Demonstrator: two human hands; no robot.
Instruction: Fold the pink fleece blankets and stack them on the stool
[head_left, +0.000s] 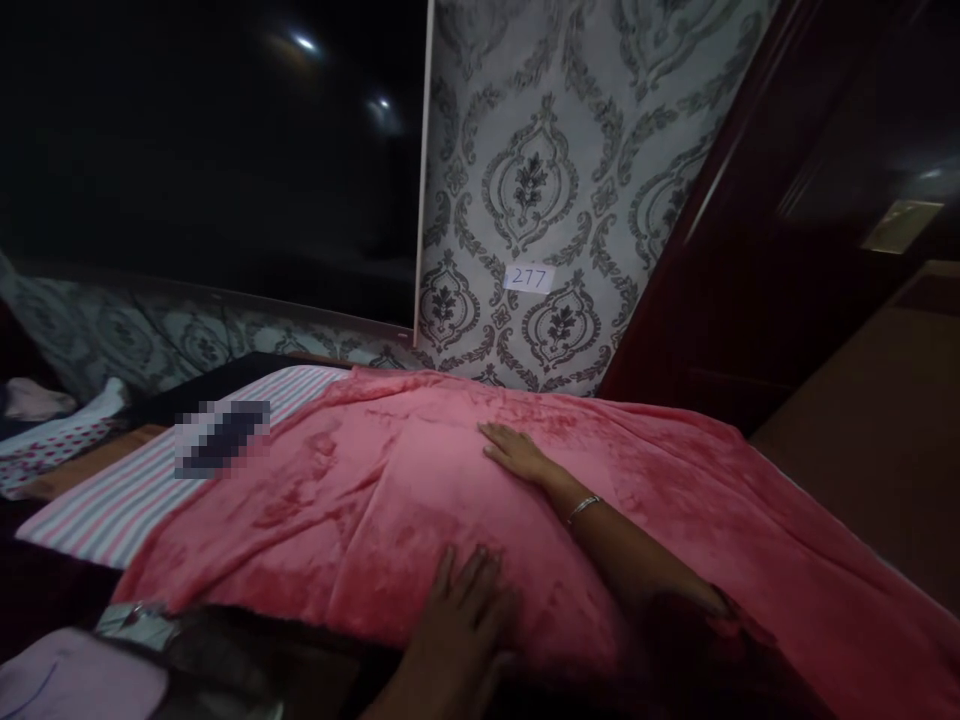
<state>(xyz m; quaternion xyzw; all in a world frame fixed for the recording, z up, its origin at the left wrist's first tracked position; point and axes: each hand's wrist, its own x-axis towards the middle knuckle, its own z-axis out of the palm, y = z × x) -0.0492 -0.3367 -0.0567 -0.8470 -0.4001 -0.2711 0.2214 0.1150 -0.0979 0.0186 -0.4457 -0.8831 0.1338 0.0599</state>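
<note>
i see both hands flat and open on the pink blanket point(420, 500) over the bed, left hand point(465, 600) near its front edge, right hand point(517, 455) further in (gripping nothing), seemingly pressing it smooth.

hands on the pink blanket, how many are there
2. The left hand lies flat with fingers spread on the near edge of the fuzzy pink fleece blanket. The right hand, thin silver bracelet on its wrist, lies flat farther up, mid-blanket.
</note>
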